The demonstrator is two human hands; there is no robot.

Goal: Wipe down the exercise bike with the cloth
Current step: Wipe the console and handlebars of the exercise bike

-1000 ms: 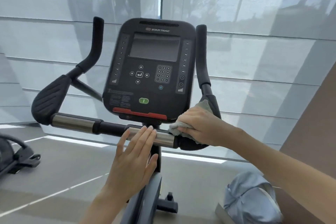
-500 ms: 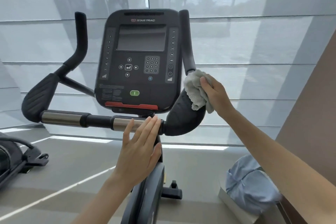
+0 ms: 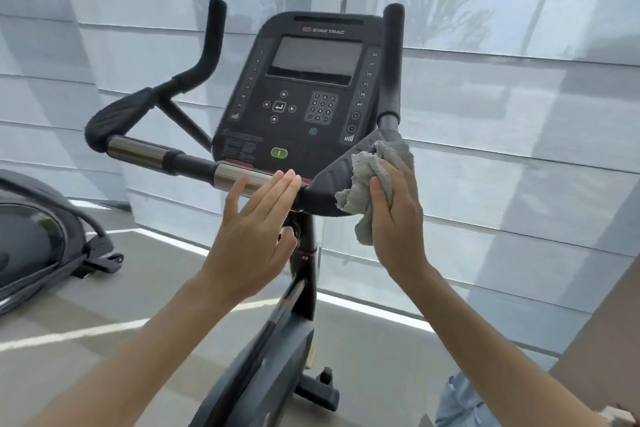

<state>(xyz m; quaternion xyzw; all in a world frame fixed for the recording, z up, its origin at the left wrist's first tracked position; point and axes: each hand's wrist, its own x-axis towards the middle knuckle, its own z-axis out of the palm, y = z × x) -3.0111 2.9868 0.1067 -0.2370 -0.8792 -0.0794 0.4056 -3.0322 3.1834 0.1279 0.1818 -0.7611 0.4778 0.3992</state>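
Brand: STAR TRAC, top of the exercise bike [image 3: 300, 291] console [image 3: 298, 144].
Right column: 24, 27, 30, 33, 36, 40.
Left column: 12, 15, 18, 21.
Keypad [image 3: 320, 107]: digits blurred.

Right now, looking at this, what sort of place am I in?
Probably a gym or fitness room: a Star Trac exercise bike with a console, part of another machine on the floor at left, and large shaded windows behind.

Cloth [image 3: 372, 180] against bike's right pad [image 3: 337, 180]
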